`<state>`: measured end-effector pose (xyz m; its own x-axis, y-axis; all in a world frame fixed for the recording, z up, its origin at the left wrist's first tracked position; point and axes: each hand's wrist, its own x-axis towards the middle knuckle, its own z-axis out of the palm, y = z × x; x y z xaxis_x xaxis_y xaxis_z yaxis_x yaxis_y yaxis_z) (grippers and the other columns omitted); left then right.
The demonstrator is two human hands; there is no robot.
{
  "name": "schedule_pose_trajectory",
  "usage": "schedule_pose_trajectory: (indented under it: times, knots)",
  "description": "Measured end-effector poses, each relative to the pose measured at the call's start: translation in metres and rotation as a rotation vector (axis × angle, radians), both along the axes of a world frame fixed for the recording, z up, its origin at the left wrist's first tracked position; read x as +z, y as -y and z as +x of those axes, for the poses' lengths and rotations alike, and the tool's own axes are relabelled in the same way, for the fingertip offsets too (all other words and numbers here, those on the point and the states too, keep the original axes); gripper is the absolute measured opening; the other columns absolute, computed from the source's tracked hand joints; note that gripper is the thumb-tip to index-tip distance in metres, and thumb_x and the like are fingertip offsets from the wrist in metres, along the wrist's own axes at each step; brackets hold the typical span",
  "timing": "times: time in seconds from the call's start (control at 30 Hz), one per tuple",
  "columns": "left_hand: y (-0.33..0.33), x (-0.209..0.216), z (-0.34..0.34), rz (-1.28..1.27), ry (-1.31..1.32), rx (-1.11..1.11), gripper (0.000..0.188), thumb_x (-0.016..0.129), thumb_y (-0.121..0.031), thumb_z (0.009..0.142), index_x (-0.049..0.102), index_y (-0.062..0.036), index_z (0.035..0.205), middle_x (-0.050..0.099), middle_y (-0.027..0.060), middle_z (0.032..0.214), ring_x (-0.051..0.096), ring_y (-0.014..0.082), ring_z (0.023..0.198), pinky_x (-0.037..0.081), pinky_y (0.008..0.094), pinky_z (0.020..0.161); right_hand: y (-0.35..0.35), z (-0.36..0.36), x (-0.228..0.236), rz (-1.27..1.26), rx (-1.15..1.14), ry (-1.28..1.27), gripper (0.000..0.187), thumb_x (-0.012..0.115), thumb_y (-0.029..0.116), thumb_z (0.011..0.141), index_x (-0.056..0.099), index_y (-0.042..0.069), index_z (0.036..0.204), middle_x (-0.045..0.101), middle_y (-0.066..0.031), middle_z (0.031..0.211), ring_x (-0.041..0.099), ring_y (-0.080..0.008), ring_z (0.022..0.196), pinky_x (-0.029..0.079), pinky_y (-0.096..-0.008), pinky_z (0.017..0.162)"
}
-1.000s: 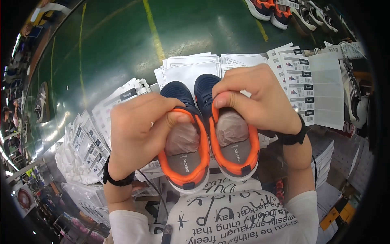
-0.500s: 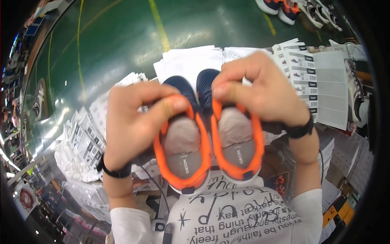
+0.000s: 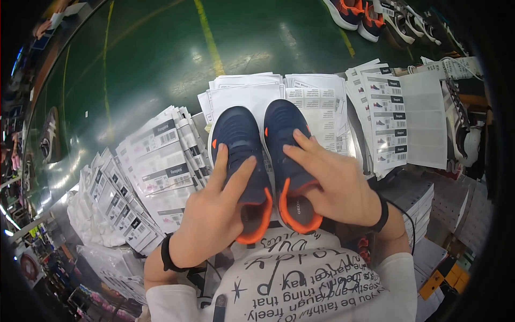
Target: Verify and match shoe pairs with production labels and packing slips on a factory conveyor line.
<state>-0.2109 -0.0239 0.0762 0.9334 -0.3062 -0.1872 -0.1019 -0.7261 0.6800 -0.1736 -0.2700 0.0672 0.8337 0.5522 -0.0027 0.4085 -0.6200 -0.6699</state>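
Observation:
Two navy sneakers with orange collars are side by side in front of me, toes pointing away. My left hand (image 3: 212, 220) grips the left sneaker (image 3: 236, 126), two fingers lying along its upper and the thumb out of sight near the opening. Around the right sneaker (image 3: 284, 123) is my right hand (image 3: 343, 190), with fingertips on the upper and the rest of the hand at the collar. Grey insoles show at the heels; the inside toward the toes is hidden.
Beyond the toes lie stacks of white paper sheets (image 3: 244, 91). Printed label sheets are piled at left (image 3: 161, 155) and right (image 3: 383, 118). More sneakers (image 3: 357, 16) stand at the far right of the green table (image 3: 155, 48); a single shoe (image 3: 51, 134) lies far left.
The sneakers have tipped so their uppers now face me more. My hands have shifted from pinching near the tongues to gripping the sides and uppers. The pale wads inside are no longer visible.

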Motion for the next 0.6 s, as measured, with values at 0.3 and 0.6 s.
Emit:
schedule_pose_trajectory:
  times: [0.3,0.6]
  knots:
    - [-0.001,0.038,0.019,-0.934,0.186,0.635,0.079,0.072,0.005,0.075,0.036,0.0050,0.146,0.048,0.0272,0.143,0.057,0.0324,0.124,0.050,0.0395,0.101,-0.002,0.026,0.037,0.818,-0.398,-0.182,0.058,0.073,-0.005,0.064,0.062,0.000,0.121,0.063,-0.0226,0.124,0.064,-0.0304,0.115,0.052,-0.0329,0.095]
    - [0.009,-0.091,-0.010,-1.296,-0.533,0.996,0.056,0.054,-0.002,0.091,0.037,0.0018,0.144,0.055,0.0196,0.133,0.061,0.0257,0.115,0.055,0.0357,0.092,-0.014,0.013,-0.016,0.943,-0.293,-0.528,0.061,0.061,-0.012,0.071,0.051,0.001,0.130,0.062,-0.0155,0.124,0.061,-0.0236,0.115,0.051,-0.0317,0.096]
